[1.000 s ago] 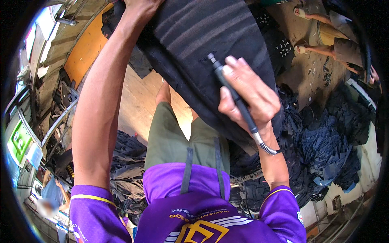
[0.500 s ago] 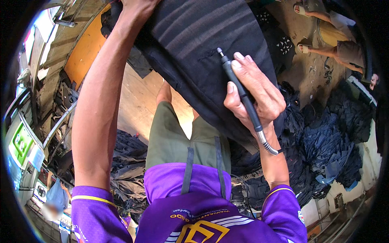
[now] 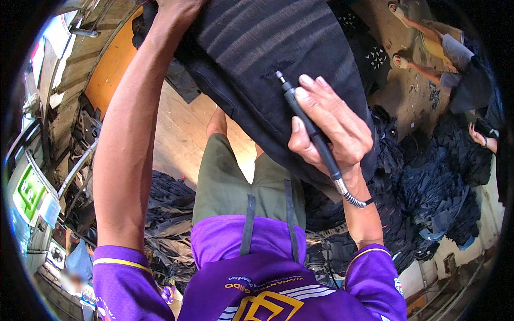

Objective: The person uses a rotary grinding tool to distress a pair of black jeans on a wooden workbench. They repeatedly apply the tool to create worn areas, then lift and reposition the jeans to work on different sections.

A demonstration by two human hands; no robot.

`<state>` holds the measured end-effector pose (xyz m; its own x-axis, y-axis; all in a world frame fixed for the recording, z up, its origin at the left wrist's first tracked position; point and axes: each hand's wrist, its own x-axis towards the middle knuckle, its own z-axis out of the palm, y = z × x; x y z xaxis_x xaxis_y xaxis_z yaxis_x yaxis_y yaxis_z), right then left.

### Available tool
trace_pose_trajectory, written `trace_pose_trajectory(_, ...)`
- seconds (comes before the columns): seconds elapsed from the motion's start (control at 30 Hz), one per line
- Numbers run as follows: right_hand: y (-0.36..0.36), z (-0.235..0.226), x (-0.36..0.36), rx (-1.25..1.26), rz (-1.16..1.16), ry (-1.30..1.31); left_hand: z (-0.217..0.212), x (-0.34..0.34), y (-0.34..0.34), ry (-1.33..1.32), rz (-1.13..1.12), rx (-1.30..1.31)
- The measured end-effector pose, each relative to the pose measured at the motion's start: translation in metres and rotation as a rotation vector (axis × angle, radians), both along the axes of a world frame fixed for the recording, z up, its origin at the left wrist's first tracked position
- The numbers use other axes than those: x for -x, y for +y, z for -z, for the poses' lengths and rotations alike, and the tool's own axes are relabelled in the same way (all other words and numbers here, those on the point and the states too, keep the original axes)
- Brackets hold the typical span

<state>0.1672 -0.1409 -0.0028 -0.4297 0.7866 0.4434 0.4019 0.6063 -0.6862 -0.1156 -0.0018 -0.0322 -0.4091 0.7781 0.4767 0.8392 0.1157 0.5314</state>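
Black denim cloth (image 3: 257,32), which looks like a trouser leg, is spread out in front of me and slopes down to the right. My right hand (image 3: 334,123) is closed round a pen-shaped rotary tool (image 3: 310,120) with a metal tip and a springy cable sleeve at its back end. The tip is just beside a small frayed, worn patch (image 3: 278,67); whether it touches the cloth I cannot tell. At the top edge, my left hand (image 3: 179,6) is by the cloth's upper left side, its fingers cut off by the picture.
Heaps of dark garments (image 3: 433,187) lie on the right, and more clothes (image 3: 171,208) are piled at the left of my legs. Another person's legs (image 3: 428,69) and hand (image 3: 482,139) are at the far right. An orange board (image 3: 115,69) leans at the left.
My right hand has shifted the rotary tool a little left and down across the cloth. At the far right, the other person has moved, with a hand now lower, over the clothes heap.
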Motion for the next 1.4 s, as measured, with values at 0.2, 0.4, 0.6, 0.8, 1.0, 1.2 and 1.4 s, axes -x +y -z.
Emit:
trace_pose_trajectory(0.2, -0.004, -0.003, 0.000, 0.006, -0.004, -0.035, 0.000, -0.001, 0.000, 0.017, 0.001, -0.013)
trace_pose_trajectory(0.4, -0.006, -0.004, -0.003, 0.023, -0.015, -0.022, 0.001, -0.002, -0.001, 0.020, -0.008, -0.003)
trace_pose_trajectory(0.6, -0.006, -0.004, -0.005, 0.020, 0.031, -0.017, -0.001, -0.004, -0.001, -0.006, -0.004, -0.002)
trace_pose_trajectory(0.8, -0.006, -0.002, -0.005, -0.004, 0.108, -0.011, -0.003, -0.006, -0.001, 0.007, -0.011, 0.001)
trace_pose_trajectory(1.0, -0.008, -0.001, -0.008, 0.005, 0.120, -0.015, -0.004, -0.007, -0.002, 0.008, -0.018, 0.013)
trace_pose_trajectory(1.2, -0.009, 0.000, -0.010, -0.020, 0.070, -0.009, -0.008, -0.010, -0.004, -0.004, -0.025, 0.030)
trace_pose_trajectory(1.4, -0.011, -0.002, -0.012, 0.027, 0.026, 0.022, -0.009, -0.011, -0.005, -0.013, -0.004, 0.010)
